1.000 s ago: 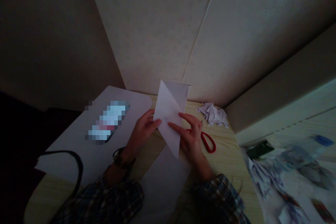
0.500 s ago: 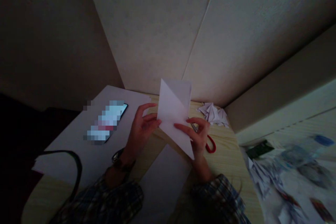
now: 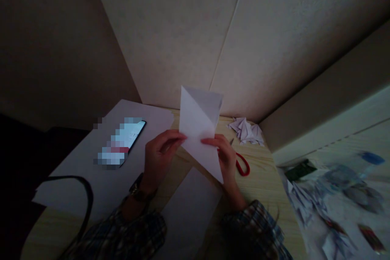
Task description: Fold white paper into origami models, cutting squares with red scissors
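Note:
I hold a folded white paper (image 3: 198, 124) upright above a light wooden table (image 3: 262, 174); it shows a diagonal crease with a triangular flap over it. My left hand (image 3: 160, 156) pinches its left edge, fingers curled, a watch on the wrist. My right hand (image 3: 227, 158) grips the paper's lower right part, thumb on the front. Red-handled scissors (image 3: 242, 165) lie on the table just behind my right hand.
A phone (image 3: 122, 142) with a lit screen lies on a large white sheet (image 3: 91, 170) at the left. Another white sheet (image 3: 189, 211) lies below my hands. Folded paper pieces (image 3: 246, 130) sit at the back right. A dark cable (image 3: 82, 199) loops at the left. More clutter lies at the right.
The paper has turned slightly and risen a little. My right hand slid from the paper's front face to its lower right edge; my left fingers closed on the left edge.

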Available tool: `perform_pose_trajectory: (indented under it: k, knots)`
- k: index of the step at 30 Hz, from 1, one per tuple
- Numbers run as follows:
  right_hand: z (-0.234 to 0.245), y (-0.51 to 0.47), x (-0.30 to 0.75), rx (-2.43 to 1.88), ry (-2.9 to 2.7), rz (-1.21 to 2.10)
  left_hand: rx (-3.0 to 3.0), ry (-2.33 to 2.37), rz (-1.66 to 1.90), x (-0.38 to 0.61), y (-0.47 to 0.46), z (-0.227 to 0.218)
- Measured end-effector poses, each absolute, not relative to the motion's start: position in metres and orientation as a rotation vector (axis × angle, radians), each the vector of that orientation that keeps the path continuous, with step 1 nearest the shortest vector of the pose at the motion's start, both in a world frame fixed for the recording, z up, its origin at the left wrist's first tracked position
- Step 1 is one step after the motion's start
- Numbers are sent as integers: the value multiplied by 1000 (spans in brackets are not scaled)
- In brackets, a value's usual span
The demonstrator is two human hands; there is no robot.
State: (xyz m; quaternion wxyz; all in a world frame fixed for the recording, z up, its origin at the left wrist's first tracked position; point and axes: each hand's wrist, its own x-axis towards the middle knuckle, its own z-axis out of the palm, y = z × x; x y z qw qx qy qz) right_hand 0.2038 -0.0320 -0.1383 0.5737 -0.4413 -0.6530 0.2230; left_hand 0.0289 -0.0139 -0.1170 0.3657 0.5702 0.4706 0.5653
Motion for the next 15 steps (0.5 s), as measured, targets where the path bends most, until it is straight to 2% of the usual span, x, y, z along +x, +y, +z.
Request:
perform_pose_trajectory:
  k: [7,15]
  knots:
    - [-134,-37,202,-1061,-1478,406,1863,1168,1448,25,-13,-118]
    - [-136,-37,203,-1056,-1434,350,1927,1030,1495,23,-8,-125]
